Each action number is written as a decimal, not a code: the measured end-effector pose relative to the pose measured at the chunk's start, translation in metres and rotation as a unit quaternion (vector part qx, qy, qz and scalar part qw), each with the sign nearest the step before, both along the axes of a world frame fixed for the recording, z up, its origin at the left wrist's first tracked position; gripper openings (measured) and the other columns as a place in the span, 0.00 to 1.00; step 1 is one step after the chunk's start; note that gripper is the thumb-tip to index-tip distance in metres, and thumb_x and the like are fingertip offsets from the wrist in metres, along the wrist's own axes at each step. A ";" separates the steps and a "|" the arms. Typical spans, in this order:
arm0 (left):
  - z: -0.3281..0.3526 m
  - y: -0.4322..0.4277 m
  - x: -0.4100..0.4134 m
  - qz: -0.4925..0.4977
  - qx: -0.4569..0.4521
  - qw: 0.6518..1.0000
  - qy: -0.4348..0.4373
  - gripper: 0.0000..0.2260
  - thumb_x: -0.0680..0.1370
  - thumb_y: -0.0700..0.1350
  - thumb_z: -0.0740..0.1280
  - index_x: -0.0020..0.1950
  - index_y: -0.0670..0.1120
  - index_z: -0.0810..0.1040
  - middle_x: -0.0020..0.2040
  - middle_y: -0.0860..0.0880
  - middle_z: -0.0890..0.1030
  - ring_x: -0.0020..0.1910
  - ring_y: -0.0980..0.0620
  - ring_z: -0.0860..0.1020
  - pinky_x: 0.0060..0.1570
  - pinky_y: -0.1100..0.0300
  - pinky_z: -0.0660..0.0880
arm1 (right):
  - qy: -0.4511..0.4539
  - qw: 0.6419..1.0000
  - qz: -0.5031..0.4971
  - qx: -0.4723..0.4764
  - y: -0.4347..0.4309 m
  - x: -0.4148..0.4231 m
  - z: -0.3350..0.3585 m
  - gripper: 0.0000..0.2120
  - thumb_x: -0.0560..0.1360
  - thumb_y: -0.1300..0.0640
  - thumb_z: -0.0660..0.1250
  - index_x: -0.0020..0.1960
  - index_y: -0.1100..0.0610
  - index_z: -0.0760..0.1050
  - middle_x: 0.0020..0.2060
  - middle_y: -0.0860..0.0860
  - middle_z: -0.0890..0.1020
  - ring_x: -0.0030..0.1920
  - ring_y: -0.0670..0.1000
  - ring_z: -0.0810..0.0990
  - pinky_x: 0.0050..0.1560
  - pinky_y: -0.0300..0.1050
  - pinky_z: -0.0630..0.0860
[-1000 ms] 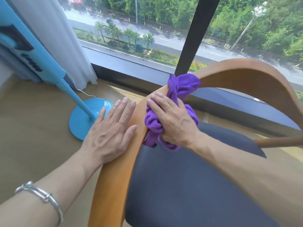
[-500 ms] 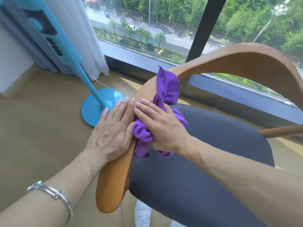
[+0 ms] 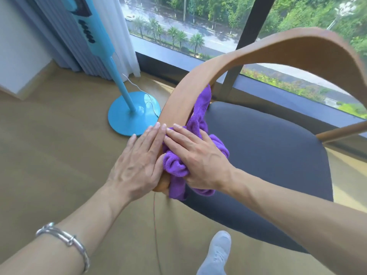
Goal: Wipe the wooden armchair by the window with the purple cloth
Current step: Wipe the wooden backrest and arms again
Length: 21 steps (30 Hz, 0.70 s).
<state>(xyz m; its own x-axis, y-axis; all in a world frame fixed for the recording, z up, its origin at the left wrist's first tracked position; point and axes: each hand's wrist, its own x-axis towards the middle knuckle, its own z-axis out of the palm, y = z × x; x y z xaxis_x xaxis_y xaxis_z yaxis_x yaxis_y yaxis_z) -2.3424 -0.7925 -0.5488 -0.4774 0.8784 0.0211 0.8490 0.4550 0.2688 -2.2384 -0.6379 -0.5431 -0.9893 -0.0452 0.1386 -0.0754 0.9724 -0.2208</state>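
Observation:
The wooden armchair [image 3: 278, 44] has a curved wooden back and arm rail and a dark grey seat cushion [image 3: 268, 155], and stands beside the window. The purple cloth [image 3: 176, 165] is bunched over the near end of the left arm rail, with one tail trailing up along the rail's inner side. My right hand [image 3: 200, 161] lies over the cloth and holds it against the rail; its thumb is hidden in the folds. My left hand [image 3: 139, 163] rests flat with straight fingers on the rail's outer face, right beside the cloth.
A blue pedestal fan's round base [image 3: 127, 116] and pole stand on the floor just left of the chair, with a white cord. Curtains [image 3: 111, 36] hang at the back left. My grey shoe [image 3: 216, 255] is below the seat. A thin red cord [image 3: 155, 215] hangs from the rail's end.
My right hand has drawn the cloth down the arm rail toward its near end, next to my left hand. The view has tilted down, showing more floor and my shoe.

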 end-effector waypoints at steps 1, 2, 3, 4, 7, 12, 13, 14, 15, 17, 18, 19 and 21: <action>0.000 -0.009 0.002 -0.011 -0.007 1.000 0.007 0.27 0.79 0.53 0.46 0.76 0.44 0.53 0.75 0.46 0.61 0.73 0.48 0.60 0.68 0.47 0.59 | -0.014 1.000 0.000 0.002 -0.007 0.004 0.002 0.37 0.60 0.58 0.71 0.69 0.62 0.71 0.70 0.57 0.72 0.71 0.58 0.69 0.53 0.60 0.75; 0.002 -0.016 0.003 -0.022 -0.013 1.000 0.015 0.27 0.79 0.53 0.47 0.76 0.43 0.53 0.75 0.45 0.61 0.73 0.48 0.61 0.68 0.47 0.60 | -0.025 1.000 -0.002 0.006 -0.013 0.007 0.005 0.38 0.60 0.57 0.70 0.70 0.62 0.70 0.70 0.57 0.72 0.71 0.59 0.68 0.53 0.60 0.75; 0.004 -0.023 0.004 -0.033 -0.018 0.999 0.025 0.27 0.79 0.53 0.47 0.76 0.43 0.54 0.75 0.45 0.62 0.73 0.48 0.61 0.68 0.47 0.61 | -0.036 0.999 -0.005 0.009 -0.020 0.009 0.008 0.38 0.61 0.57 0.69 0.70 0.62 0.70 0.71 0.57 0.71 0.72 0.59 0.68 0.54 0.61 0.75; 0.006 -0.031 0.005 -0.041 -0.022 0.998 0.035 0.27 0.79 0.53 0.48 0.76 0.43 0.54 0.74 0.45 0.62 0.73 0.47 0.62 0.68 0.46 0.61 | -0.046 0.999 -0.005 0.007 -0.026 0.011 0.011 0.38 0.61 0.56 0.68 0.70 0.62 0.69 0.71 0.57 0.71 0.72 0.59 0.68 0.54 0.62 0.75; 0.018 -0.051 0.005 -0.059 -0.037 0.997 0.047 0.26 0.79 0.53 0.49 0.75 0.44 0.57 0.74 0.45 0.64 0.72 0.47 0.63 0.67 0.44 0.62 | -0.079 0.997 -0.024 -0.007 -0.040 0.012 0.022 0.36 0.63 0.54 0.65 0.71 0.62 0.69 0.71 0.57 0.71 0.72 0.59 0.67 0.55 0.63 0.74; 0.032 -0.071 -0.013 -0.011 -0.024 1.000 0.012 0.28 0.78 0.56 0.47 0.76 0.47 0.52 0.74 0.46 0.63 0.73 0.48 0.62 0.68 0.44 0.60 | -0.115 0.988 -0.095 -0.044 -0.059 0.004 0.033 0.38 0.65 0.53 0.57 0.75 0.59 0.62 0.74 0.56 0.65 0.76 0.58 0.60 0.63 0.63 0.69; 0.031 -0.074 -0.015 0.013 -0.013 1.000 -0.006 0.29 0.77 0.58 0.44 0.76 0.48 0.48 0.76 0.47 0.60 0.74 0.50 0.59 0.70 0.46 0.56 | -0.121 0.986 -0.103 -0.056 -0.062 0.002 0.033 0.38 0.65 0.53 0.56 0.76 0.59 0.60 0.74 0.57 0.65 0.76 0.58 0.59 0.64 0.63 0.68; 0.028 -0.076 -0.018 0.032 -0.010 0.999 -0.024 0.29 0.76 0.59 0.41 0.75 0.51 0.43 0.77 0.49 0.56 0.75 0.52 0.55 0.71 0.49 0.52 | -0.130 0.983 -0.108 -0.069 -0.065 0.001 0.034 0.39 0.65 0.53 0.56 0.76 0.59 0.60 0.74 0.57 0.64 0.76 0.59 0.58 0.65 0.64 0.67; 0.025 -0.079 -0.019 0.046 -0.013 0.998 -0.040 0.29 0.75 0.61 0.39 0.74 0.52 0.39 0.77 0.51 0.53 0.76 0.54 0.51 0.72 0.51 0.48 | -0.138 0.981 -0.109 -0.078 -0.069 0.001 0.034 0.38 0.66 0.52 0.56 0.76 0.58 0.60 0.74 0.57 0.65 0.76 0.59 0.59 0.64 0.64 0.68; 0.018 -0.084 -0.022 0.056 -0.019 0.997 -0.054 0.29 0.73 0.62 0.36 0.72 0.54 0.36 0.77 0.52 0.50 0.76 0.55 0.48 0.72 0.52 0.45 | -0.111 0.988 -0.097 -0.048 -0.081 -0.002 0.030 0.33 0.68 0.50 0.59 0.72 0.57 0.65 0.70 0.58 0.71 0.72 0.62 0.66 0.56 0.65 0.73; 0.016 -0.086 -0.023 0.058 -0.026 0.996 -0.057 0.29 0.73 0.62 0.35 0.72 0.55 0.35 0.78 0.53 0.50 0.76 0.56 0.47 0.73 0.52 0.45 | -0.091 0.991 -0.095 -0.013 -0.087 -0.003 0.025 0.31 0.68 0.49 0.60 0.69 0.56 0.68 0.67 0.59 0.73 0.69 0.63 0.70 0.51 0.65 0.75; 0.013 -0.087 -0.024 0.058 -0.030 0.996 -0.062 0.29 0.73 0.62 0.35 0.71 0.55 0.35 0.78 0.53 0.50 0.76 0.56 0.47 0.73 0.52 0.45 | -0.080 0.991 -0.103 0.018 -0.092 -0.006 0.022 0.29 0.67 0.48 0.59 0.66 0.55 0.70 0.65 0.60 0.75 0.67 0.64 0.73 0.47 0.63 0.76; 0.011 -0.084 -0.028 0.064 -0.022 0.995 -0.074 0.28 0.73 0.62 0.36 0.72 0.54 0.36 0.77 0.52 0.51 0.76 0.56 0.48 0.72 0.52 0.46 | -0.070 0.989 -0.120 0.057 -0.095 -0.016 0.017 0.26 0.66 0.46 0.60 0.61 0.54 0.73 0.64 0.61 0.76 0.64 0.64 0.75 0.45 0.62 0.75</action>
